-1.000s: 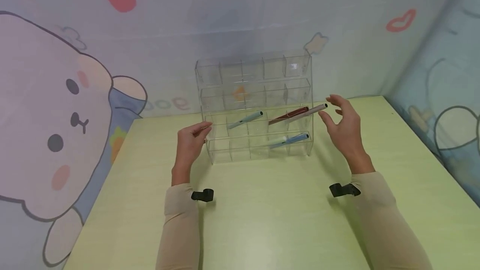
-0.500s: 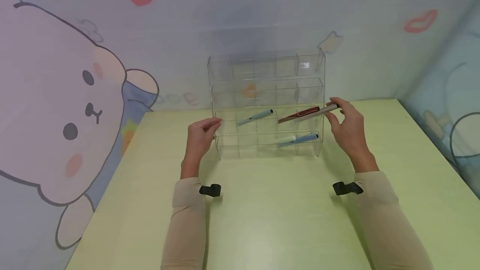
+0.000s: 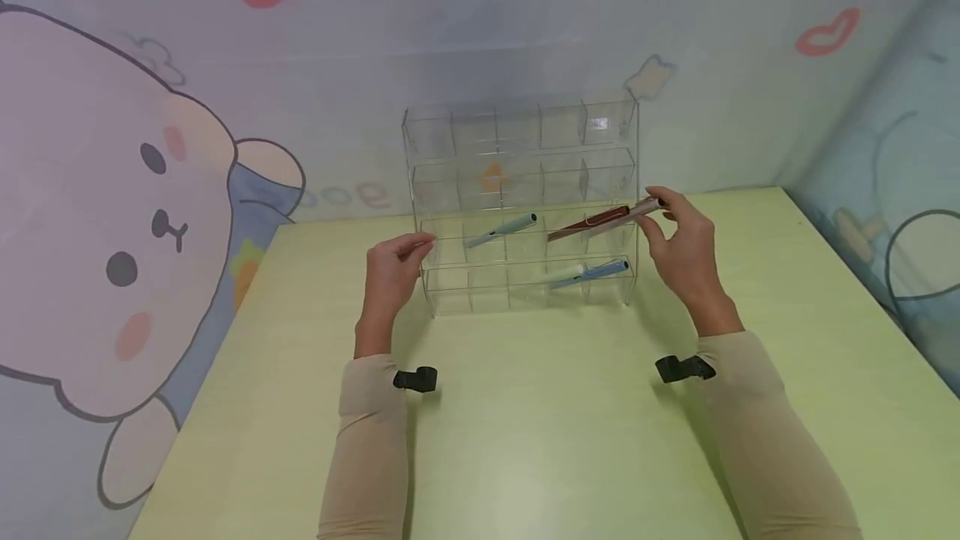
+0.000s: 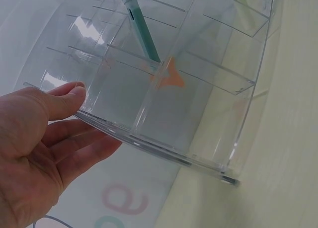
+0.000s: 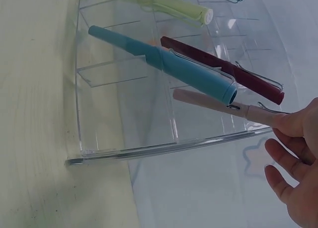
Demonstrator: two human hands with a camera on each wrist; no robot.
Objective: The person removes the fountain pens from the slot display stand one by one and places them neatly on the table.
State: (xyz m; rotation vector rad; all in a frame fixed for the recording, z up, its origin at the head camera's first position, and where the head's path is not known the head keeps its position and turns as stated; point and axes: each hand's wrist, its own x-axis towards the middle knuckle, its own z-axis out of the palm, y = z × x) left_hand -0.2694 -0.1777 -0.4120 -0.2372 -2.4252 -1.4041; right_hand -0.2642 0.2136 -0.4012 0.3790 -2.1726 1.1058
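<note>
Pen (image 5: 203, 101), pale pink, slants in third tier down of the rack (image 5: 129, 154), right end, cap past the side. We have our right grip (image 3: 684, 250) pinched on the cap end; left grip (image 3: 393, 273) pinches the rack's left edge. We'd expect the pen light, stiff, slick: hold by cap, off clip.

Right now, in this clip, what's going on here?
A person's right hand pinches a pale pen at the right side of a clear rack; the left hand grips its left edge. Beside the pale pen leans a red pen, with a green pen farther left. A blue pen and a yellow pen sit in the lowest tier.
</note>
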